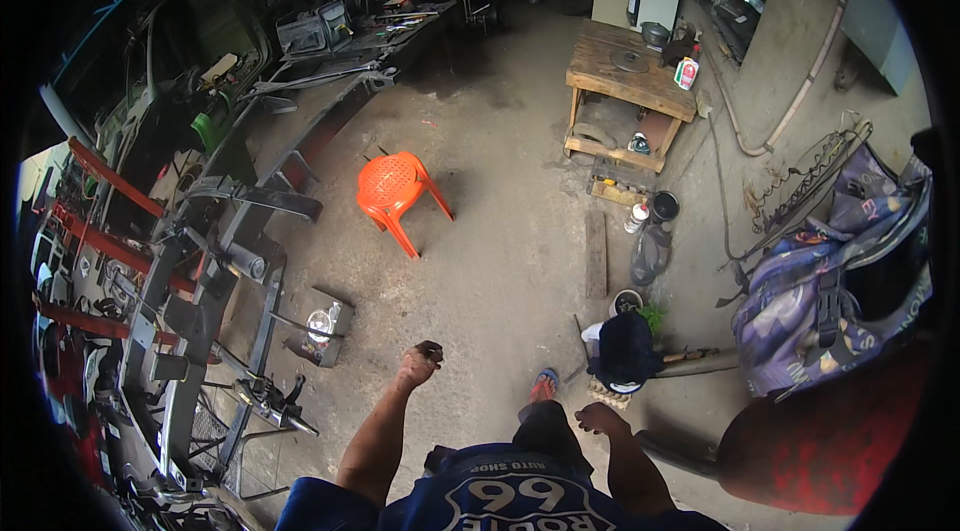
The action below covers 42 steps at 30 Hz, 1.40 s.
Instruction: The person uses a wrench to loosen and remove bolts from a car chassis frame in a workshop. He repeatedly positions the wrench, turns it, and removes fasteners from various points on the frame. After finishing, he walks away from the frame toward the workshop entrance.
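My left hand [422,362] hangs out in front of my body over the concrete floor, its fingers curled in and dark with grime. Nothing shows in it. Lower and to the right is my right hand [602,419], also loosely closed, with no object visible in it. Neither hand touches anything. Nearest my left hand is a metal box [330,329] with a bright round part in it, on the floor to the left. Close to my right hand is a dark blue cap [625,351]. My sandalled foot [545,386] shows between my hands.
An orange plastic chair [392,187] stands ahead on the floor [490,231]. A bare vehicle frame [225,276] fills the left side. Ahead to the right is a wooden workbench [610,61] with a bottle on it. A patterned backpack [830,281] hangs at right, above a red rounded thing [820,441].
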Each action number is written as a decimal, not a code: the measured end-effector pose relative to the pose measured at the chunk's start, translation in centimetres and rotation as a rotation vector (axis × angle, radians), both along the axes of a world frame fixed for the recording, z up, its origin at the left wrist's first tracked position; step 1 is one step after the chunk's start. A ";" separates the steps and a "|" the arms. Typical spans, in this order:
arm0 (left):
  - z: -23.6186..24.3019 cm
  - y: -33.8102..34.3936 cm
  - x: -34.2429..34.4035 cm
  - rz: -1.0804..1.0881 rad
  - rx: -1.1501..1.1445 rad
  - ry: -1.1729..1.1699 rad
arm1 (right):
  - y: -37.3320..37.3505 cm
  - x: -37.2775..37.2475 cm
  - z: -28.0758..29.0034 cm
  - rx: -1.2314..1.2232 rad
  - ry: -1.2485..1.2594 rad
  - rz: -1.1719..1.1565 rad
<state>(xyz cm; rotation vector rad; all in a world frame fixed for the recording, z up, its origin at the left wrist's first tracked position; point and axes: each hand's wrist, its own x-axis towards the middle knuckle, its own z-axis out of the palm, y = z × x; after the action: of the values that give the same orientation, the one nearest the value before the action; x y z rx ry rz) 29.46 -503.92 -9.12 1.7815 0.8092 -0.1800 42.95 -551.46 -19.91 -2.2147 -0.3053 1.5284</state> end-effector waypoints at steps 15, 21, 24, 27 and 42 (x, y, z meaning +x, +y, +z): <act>-12.3 -0.9 -4.5 0.231 -0.413 1.113 | 34.3 46.7 6.1 0.380 -0.211 -0.056; -8.6 12.8 19.1 -0.048 -0.300 0.810 | 27.2 53.1 3.9 -0.042 0.179 -0.369; -10.4 25.2 33.4 -0.422 0.214 0.450 | 24.0 55.2 0.6 -0.150 0.340 -0.585; -12.0 36.9 48.5 0.239 -0.061 0.122 | 23.6 57.4 -1.9 -0.102 0.313 -0.541; 1.4 63.3 91.9 0.290 0.242 0.016 | 65.0 110.8 10.1 0.023 0.006 -0.400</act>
<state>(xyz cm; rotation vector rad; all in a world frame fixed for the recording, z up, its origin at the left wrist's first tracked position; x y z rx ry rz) 121.37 -440.67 -7.75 1.8626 1.1274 0.0991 153.71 -486.43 -9.85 -2.0938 0.1172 1.3041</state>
